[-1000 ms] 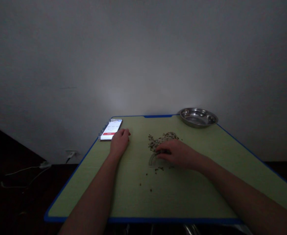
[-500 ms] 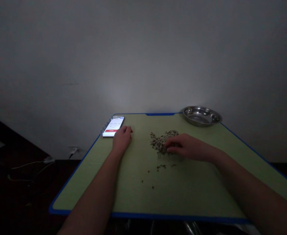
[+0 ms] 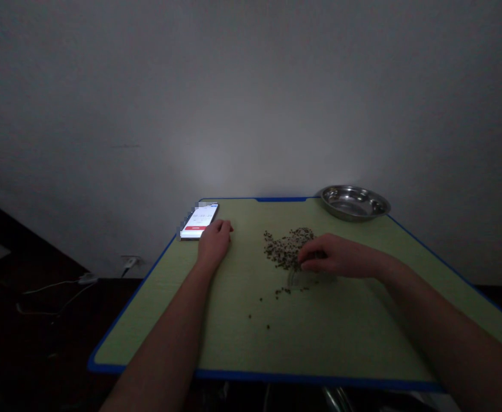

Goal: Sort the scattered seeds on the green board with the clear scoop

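Note:
A loose pile of small dark and pale grains (image 3: 283, 250), too small to name, lies spread on the green tabletop (image 3: 234, 320). At the pile's right edge is my right hand (image 3: 334, 256), its thumb and fingers curled together in a pinch. What it holds, if anything, is hidden. My left hand (image 3: 215, 240) rests on the table with its fingers curled in, and nothing shows in it. Just beyond it, a phone (image 3: 198, 220) with a lit screen lies flat, its near corner partly covered by the hand. Several stray dark grains (image 3: 283, 292) are scattered nearer to me.
A shallow steel basin (image 3: 354, 203) stands at the table's back right corner. Blue edging (image 3: 319, 380) runs round the tabletop. Behind rises a grey wall (image 3: 251, 103). Low on the left, a plug (image 3: 130, 263) and white cables (image 3: 62, 283) show by the floor.
My right hand has drawn slightly to the right along the pile's edge, baring more of the grains and a pale curved mark on the tabletop. My left hand stays in place.

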Action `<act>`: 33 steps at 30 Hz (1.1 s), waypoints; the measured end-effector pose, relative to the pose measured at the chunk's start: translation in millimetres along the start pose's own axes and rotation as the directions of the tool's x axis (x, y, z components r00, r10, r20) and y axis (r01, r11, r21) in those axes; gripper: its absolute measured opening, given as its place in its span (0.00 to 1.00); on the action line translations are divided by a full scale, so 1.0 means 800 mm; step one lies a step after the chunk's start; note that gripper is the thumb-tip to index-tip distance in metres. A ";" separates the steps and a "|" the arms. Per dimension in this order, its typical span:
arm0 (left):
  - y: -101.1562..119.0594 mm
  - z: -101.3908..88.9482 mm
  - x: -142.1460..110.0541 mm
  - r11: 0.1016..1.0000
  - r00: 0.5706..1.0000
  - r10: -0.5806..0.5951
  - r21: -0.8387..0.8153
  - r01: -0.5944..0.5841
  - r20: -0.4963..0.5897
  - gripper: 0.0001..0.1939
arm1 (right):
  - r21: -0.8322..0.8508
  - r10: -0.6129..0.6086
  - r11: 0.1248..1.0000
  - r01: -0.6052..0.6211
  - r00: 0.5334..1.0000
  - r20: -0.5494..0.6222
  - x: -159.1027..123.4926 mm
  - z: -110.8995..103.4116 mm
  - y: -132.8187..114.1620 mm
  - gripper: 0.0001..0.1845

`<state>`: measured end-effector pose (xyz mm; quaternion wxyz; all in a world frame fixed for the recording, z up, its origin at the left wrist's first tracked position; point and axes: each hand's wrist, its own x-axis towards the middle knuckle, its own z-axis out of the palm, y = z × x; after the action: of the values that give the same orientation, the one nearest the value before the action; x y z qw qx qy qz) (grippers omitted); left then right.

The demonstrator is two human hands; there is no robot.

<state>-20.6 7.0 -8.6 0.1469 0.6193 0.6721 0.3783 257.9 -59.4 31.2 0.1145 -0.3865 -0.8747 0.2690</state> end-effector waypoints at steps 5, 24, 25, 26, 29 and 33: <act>-0.002 0.000 0.001 1.000 1.000 0.008 -0.015 -0.007 0.011 0.19 | 0.003 0.015 1.000 -0.015 1.000 0.005 0.001 0.000 -0.004 0.10; -0.001 0.001 -0.002 1.000 1.000 0.002 -0.029 -0.002 0.006 0.17 | 0.036 -0.010 0.999 0.008 0.998 0.063 0.002 0.006 -0.011 0.08; -0.002 0.001 -0.002 1.000 1.000 0.001 -0.027 -0.001 0.006 0.17 | 0.036 -0.008 0.999 0.006 0.998 0.064 0.002 0.006 -0.011 0.09; -0.002 0.001 -0.001 1.000 1.000 0.001 -0.025 -0.001 0.006 0.17 | 0.035 -0.005 0.999 0.003 0.998 0.064 0.002 0.006 -0.012 0.09; -0.004 0.002 -0.001 1.000 1.000 -0.004 -0.029 0.004 0.010 0.17 | 0.026 0.012 1.000 -0.014 0.998 0.054 0.003 0.005 -0.012 0.09; -0.003 0.001 -0.002 0.999 1.000 -0.015 -0.037 0.015 0.014 0.16 | 0.003 0.026 1.000 -0.026 0.999 0.029 0.003 0.006 -0.011 0.09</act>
<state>-21.6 5.8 -11.5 0.1661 0.6140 0.6685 0.3854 248.8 -64.0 31.7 0.0991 -0.3939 -0.8706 0.2775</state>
